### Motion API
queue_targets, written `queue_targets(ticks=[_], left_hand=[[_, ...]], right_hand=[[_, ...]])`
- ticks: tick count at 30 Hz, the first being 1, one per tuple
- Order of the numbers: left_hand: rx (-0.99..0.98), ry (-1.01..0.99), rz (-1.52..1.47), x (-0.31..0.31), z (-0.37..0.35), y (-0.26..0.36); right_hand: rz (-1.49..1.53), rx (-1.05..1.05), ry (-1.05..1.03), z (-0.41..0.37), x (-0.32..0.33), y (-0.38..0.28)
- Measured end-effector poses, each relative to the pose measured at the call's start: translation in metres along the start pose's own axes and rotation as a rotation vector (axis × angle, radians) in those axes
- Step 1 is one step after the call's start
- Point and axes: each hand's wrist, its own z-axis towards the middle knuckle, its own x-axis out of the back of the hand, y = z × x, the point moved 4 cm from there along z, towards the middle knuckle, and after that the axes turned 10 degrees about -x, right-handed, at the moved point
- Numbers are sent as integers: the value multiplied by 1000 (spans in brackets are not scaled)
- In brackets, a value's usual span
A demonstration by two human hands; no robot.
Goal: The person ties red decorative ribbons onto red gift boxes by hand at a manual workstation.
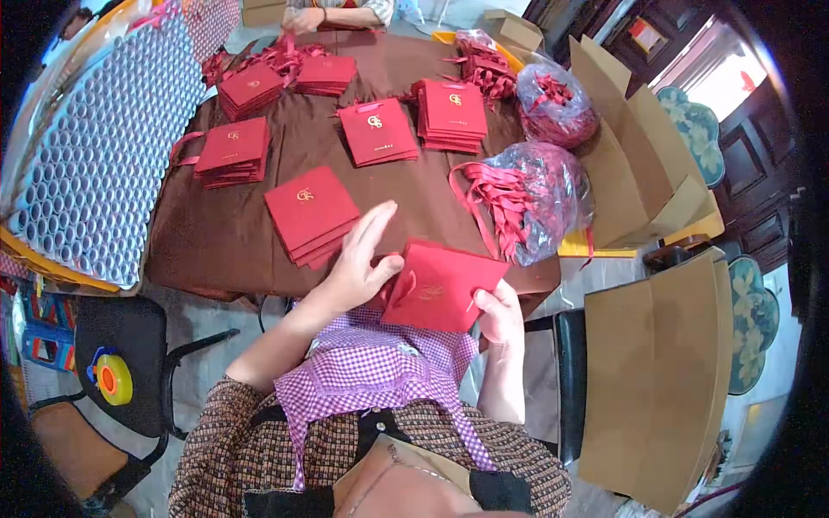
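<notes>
Wearing patterned top (220, 432) and purple checked apron (363, 373); ahead, gripping red bag (453, 289) by right edge in right hand (501, 317), with fingers hidden behind. Judging long axis left-right, with ribbon (409, 286) to left. Holding nothing in left hand (354, 266), with fingers extended, near bag's upper left corner; cannot tell whether touching. Masking brown cloth's (414, 203) near edge; beyond, seeing cloth between near stack (311, 207) and plastic bundle (561, 186); farthest, glimpsing co-worker's arm (350, 15), cut off above

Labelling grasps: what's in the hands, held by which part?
Right hand holds a bag by its right edge; left hand open, contact unclear.
</notes>
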Motion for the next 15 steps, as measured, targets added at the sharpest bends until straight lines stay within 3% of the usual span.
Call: queue_targets(ticks=[2,3,5,7,9,13,15], left_hand=[[283,-49,-896,-13,-5,0],[283,-47,-896,-12,-10,1],[509,-189,-882,-16,-29,-1],[535,-144,-1043,-15,-30,11],[779,-384,-1029,-7,-31,25],[801,-519,-967,-17,-47,5],[754,-482,-895,-15,-49,2]], right_hand=[[12,4,-31,3,-5,-6],[26,7,-63,5,-7,-8],[46,9,-25,10,-4,-9],[69,-8,15,14,0,-9],[63,-72,24,18,3,-7],[28,-145,32,26,14,-1],[24,-157,33,32,18,0]])
